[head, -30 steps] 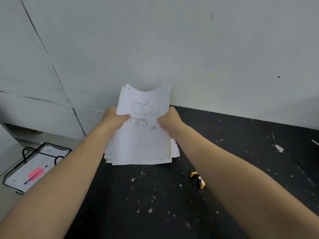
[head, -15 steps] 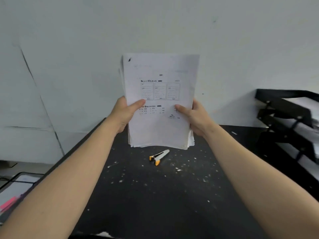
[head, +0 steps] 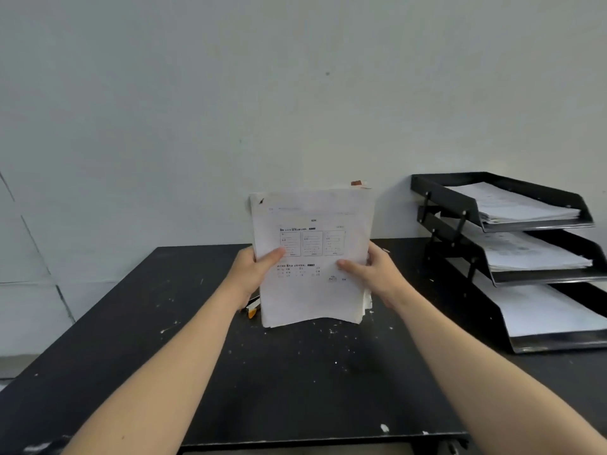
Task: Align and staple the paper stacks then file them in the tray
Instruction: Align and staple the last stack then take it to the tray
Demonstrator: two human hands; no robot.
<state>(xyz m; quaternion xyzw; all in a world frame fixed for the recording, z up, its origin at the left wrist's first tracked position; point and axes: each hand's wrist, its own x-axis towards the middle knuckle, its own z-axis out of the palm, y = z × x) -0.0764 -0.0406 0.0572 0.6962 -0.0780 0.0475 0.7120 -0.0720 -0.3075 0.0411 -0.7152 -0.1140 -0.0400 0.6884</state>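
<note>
Paper stack (head: pixel 312 257) upright, bottom edge on black table (head: pixel 295 372). Left hand (head: pixel 254 269) and right hand (head: pixel 377 274) grip its sides, fingers closed on it. Three-tier tray (head: pixel 460 205) stands right, holding paper.

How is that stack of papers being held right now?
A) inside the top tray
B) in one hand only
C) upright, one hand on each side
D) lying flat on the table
C: the left hand and right hand grip opposite sides of the upright paper stack.

The paper stack (head: pixel 312 257) has dropped lower (bottom edge now at the table (head: pixel 295 372)), hiding most of the stapler (head: pixel 252 307).
</note>
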